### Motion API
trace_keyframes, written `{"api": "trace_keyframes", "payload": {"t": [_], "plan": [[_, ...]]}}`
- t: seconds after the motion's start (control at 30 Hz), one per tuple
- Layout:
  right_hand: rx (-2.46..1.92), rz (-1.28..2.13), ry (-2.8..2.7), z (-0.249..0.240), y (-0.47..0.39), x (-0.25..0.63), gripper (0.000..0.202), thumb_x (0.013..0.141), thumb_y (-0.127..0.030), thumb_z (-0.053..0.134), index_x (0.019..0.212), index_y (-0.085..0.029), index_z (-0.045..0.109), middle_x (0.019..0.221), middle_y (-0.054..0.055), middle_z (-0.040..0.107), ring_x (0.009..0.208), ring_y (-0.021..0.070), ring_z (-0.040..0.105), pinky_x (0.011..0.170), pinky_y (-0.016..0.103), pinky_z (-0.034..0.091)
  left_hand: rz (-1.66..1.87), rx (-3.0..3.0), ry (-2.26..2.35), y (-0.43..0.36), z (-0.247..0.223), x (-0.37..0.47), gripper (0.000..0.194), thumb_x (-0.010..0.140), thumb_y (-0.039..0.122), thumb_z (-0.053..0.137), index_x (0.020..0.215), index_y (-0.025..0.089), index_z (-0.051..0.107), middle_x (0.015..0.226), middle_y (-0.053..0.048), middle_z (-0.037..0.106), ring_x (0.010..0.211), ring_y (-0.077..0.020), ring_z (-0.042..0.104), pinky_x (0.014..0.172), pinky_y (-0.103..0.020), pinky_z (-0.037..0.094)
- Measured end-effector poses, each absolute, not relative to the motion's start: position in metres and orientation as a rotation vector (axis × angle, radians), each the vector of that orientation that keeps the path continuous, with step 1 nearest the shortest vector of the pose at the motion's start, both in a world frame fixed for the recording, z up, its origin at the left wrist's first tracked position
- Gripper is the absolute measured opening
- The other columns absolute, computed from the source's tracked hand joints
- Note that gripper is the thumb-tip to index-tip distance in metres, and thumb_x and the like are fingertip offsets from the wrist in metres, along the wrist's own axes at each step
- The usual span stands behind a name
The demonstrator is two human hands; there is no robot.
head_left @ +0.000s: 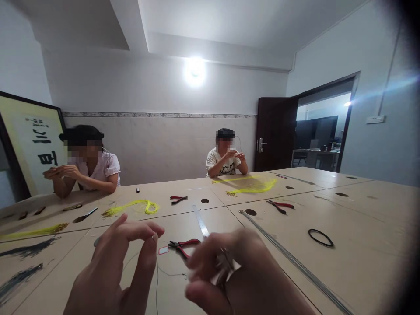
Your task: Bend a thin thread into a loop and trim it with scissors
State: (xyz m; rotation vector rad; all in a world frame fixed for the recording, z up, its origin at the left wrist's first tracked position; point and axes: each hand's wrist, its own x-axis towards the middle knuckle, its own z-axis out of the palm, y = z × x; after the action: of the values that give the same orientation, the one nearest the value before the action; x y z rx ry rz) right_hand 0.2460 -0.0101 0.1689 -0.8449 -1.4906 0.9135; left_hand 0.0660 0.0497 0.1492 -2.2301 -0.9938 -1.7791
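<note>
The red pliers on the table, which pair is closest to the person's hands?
The pliers lying just beyond the left hand and right hand. The other two pairs lie much farther up the table.

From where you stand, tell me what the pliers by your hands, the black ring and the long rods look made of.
Pliers: dark metal jaws, with red handles that look plastic- or rubber-coated, going by their smooth matte colour.
Black ring: probably rubber or cord; thin, matte and evenly round, though too small to be sure.
Long rods: likely steel wire; thin, straight, grey with a dull sheen.
</note>
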Motion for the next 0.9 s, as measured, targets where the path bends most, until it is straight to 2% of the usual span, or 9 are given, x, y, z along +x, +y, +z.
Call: {"api": "trace_keyframes", "payload": {"t": [0.1,0.2,0.3,0.43,0.57,0.67,0.73,0.8,0.9], "plan": [[-0.605,1.086,-1.329,0.168,0.0,0.253,0.053,0.067,-0.067,0.065,0.053,-0.018,0.051,0.035,-0.008,0.039,0.027,0.0047,0.036,0.028,0.015,0.025,-1.708,-2.227,-1.055,0.048,0.151,0.067,0.011,0.089,0.037,0.045,0.084,0.03,0.052,0.084,0.001,0.07,0.109,-0.0339,0.06,0.087,-0.054,0.047],[-0.25,1.44,-1.039,0.174,0.011,0.265,0.061,0.077,-0.076,0.036,0.067,-0.019,0.054,0.049,-0.005,0.049,0.041,0.0103,0.056,0.026,0.014,0.033,-1.665,-2.209,-1.074,0.046,0.153,0.067,0.011,0.089,0.036,0.044,0.084,0.03,0.051,0.083,0.002,0.071,0.106,-0.0347,0.062,0.08,-0.051,0.05],[-0.013,1.577,-0.875,0.175,0.019,0.274,0.059,0.085,-0.069,0.03,0.077,-0.018,0.058,0.059,-0.004,0.056,0.059,0.0081,0.065,0.033,0.008,0.037,-1.653,-2.219,-1.059,0.044,0.153,0.068,0.01,0.089,0.035,0.043,0.084,0.031,0.05,0.083,0.003,0.072,0.101,-0.0347,0.065,0.078,-0.053,0.051],[0.162,1.513,-0.879,0.17,0.022,0.275,0.049,0.09,-0.057,0.043,0.064,-0.018,0.057,0.034,-0.015,0.027,0.022,-0.0013,0.024,0.03,0.003,0.026,-1.731,-2.22,-1.125,0.041,0.152,0.072,0.012,0.09,0.036,0.043,0.082,0.031,0.051,0.084,0.003,0.072,0.109,-0.0355,0.063,0.076,-0.054,0.054],[0.161,1.521,-1.001,0.169,0.017,0.269,0.052,0.079,-0.065,0.056,0.08,-0.014,0.066,0.052,-0.009,0.05,0.037,0.0018,0.042,0.036,0.008,0.038,-1.762,-2.218,-1.16,0.038,0.153,0.076,0.016,0.09,0.038,0.042,0.081,0.029,0.052,0.083,0.003,0.072,0.105,-0.031,0.066,0.083,-0.053,0.055],[0.32,1.49,-1.126,0.169,0.015,0.265,0.053,0.09,-0.062,0.044,0.075,-0.016,0.068,0.037,-0.013,0.034,0.022,0.0012,0.022,0.026,0.008,0.026,-1.764,-2.231,-1.182,0.037,0.154,0.076,0.016,0.09,0.038,0.042,0.081,0.029,0.052,0.083,0.002,0.073,0.104,-0.0296,0.067,0.088,-0.055,0.053],[0.292,1.482,-1.134,0.17,0.014,0.263,0.053,0.086,-0.065,0.047,0.08,-0.016,0.068,0.036,-0.015,0.025,0.021,0.0018,0.01,0.024,0.009,0.022,-1.774,-2.234,-1.201,0.036,0.154,0.077,0.017,0.09,0.04,0.041,0.081,0.029,0.051,0.084,0.002,0.073,0.107,-0.0316,0.065,0.086,-0.058,0.053],[0.25,1.467,-1.166,0.17,0.014,0.26,0.056,0.082,-0.07,0.047,0.077,-0.017,0.063,0.038,-0.015,0.025,0.023,0.0029,0.009,0.025,0.011,0.024,-1.776,-2.234,-1.195,0.036,0.154,0.077,0.017,0.09,0.04,0.041,0.081,0.029,0.051,0.084,0.002,0.072,0.109,-0.0322,0.064,0.087,-0.058,0.053],[0.29,1.42,-1.236,0.17,0.013,0.258,0.057,0.09,-0.066,0.034,0.057,-0.021,0.043,0.031,-0.015,0.017,0.017,0.0032,0.009,0.025,0.01,0.025,-1.762,-2.229,-1.166,0.035,0.154,0.078,0.017,0.09,0.038,0.041,0.081,0.029,0.051,0.084,0.002,0.072,0.11,-0.0295,0.064,0.092,-0.054,0.051]]}}
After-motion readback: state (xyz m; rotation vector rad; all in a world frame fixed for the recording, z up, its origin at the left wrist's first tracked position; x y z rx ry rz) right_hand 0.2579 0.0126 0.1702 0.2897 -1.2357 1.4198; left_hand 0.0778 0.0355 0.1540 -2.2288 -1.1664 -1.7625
